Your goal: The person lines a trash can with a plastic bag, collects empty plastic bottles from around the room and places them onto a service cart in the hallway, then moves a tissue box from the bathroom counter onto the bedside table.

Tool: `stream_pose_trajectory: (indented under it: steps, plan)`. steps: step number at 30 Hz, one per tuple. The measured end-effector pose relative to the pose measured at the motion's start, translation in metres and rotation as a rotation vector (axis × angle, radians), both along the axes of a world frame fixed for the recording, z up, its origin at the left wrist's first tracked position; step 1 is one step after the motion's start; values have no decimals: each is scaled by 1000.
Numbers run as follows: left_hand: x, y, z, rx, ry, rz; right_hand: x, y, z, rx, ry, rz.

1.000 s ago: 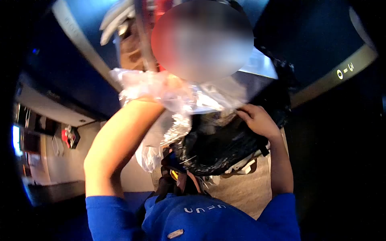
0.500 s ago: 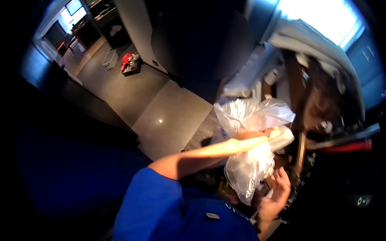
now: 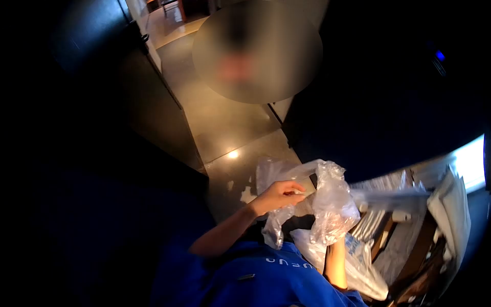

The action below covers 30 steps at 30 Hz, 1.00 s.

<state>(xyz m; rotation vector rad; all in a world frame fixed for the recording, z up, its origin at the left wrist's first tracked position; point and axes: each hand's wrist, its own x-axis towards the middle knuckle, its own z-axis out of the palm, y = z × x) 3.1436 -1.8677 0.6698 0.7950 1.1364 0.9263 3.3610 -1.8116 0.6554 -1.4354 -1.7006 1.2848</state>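
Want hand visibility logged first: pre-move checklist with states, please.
1. Left hand visible: ok, at the clear plastic bag.
2. Left-hand grip firm: cannot tell.
3. Right hand unobstructed: not ok, plastic covers much of it.
4. Clear plastic bag smoothed out: not ok, crumpled.
5. White bag with blue print in view: ok, beside the right forearm.
6. White bag's contents: cannot tell.
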Motion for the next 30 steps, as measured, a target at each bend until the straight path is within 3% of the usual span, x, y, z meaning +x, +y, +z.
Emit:
stream_pose_trajectory:
  steps: [3, 4, 6, 12, 14, 16, 17, 18, 19, 20, 23, 25, 26, 29, 30]
  plan:
    - [-72, 34, -37, 67, 73, 196, -61, 80, -33, 73, -169, 91]
    - [-101, 53, -46, -48, 52, 112, -85, 109, -45, 100, -215, 124]
    - [-146, 106, -61, 6, 116, 132, -141, 167, -70, 146, -289, 205]
    - [-279, 277, -76, 63, 352, 352, -375, 323, -68, 261, -140, 534]
    - [-363, 314, -71, -222, 218, 868, -464, 384, -75, 72, 48, 630]
    - [-455, 329, -85, -90, 27, 1073, -554, 436, -63, -71, 11, 696]
    - [-499, 334, -89, -155, -112, 1261, -602, 456, -63, -198, -17, 731]
    - [-544, 349, -80, -158, -56, 1271, -647, 484, -72, -208, -16, 764]
    - [-576, 367, -76, -128, -192, 1385, -684, 507, -82, -359, 124, 766]
    - [-603, 360, -96, -92, -272, 1415, -710, 509, -91, -503, 262, 733]
    - [-692, 322, -126, -71, -369, 1460, -799, 511, -85, -532, 283, 613]
    - [-793, 420, -62, -58, -372, 1555, -892, 606, -21, -691, 386, 538]
    - [-848, 459, -49, -66, -367, 1471, -939, 651, -13, -757, 403, 510]
    - [-968, 490, -124, -5, -319, 1318, -1048, 686, -79, -764, 442, 442]
    - [-1017, 509, -126, 21, -253, 1247, -1094, 701, -83, -747, 470, 384]
